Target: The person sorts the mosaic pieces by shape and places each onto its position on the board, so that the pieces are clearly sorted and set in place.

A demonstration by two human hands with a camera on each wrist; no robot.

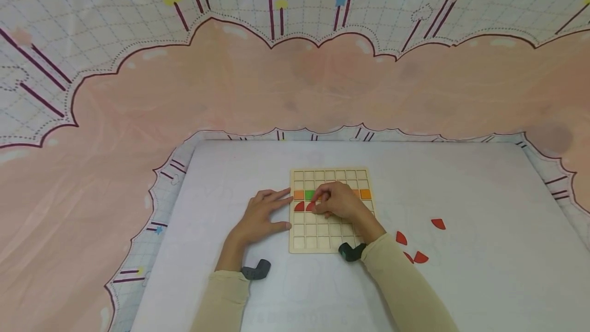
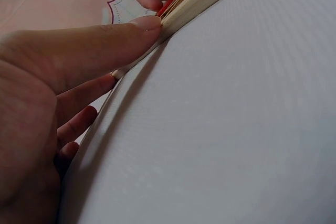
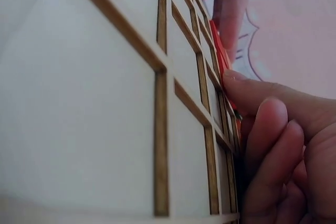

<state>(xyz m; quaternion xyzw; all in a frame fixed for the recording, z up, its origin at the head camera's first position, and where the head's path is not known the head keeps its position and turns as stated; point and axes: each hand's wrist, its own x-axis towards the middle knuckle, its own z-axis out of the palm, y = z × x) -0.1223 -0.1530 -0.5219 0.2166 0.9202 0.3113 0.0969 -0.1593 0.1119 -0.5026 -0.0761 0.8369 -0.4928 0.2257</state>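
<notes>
Four red pieces lie loose; the board, touching the splayed left hand, holds a fifth piece; the right hand pinches a sixth.

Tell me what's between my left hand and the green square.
The leftmost orange square lies between your left hand and the green square in the head view.

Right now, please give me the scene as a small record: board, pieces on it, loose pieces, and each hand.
board: wooden grid, flat on white table
coloured squares: one row, orange and green visible, partly hidden by right hand
red pieces on board: two visible, side by side, next row nearer the person
loose red pieces: four, right of board
left hand: fingers spread, touching board's left edge
right hand: thumb and finger pinch the second red piece
</notes>
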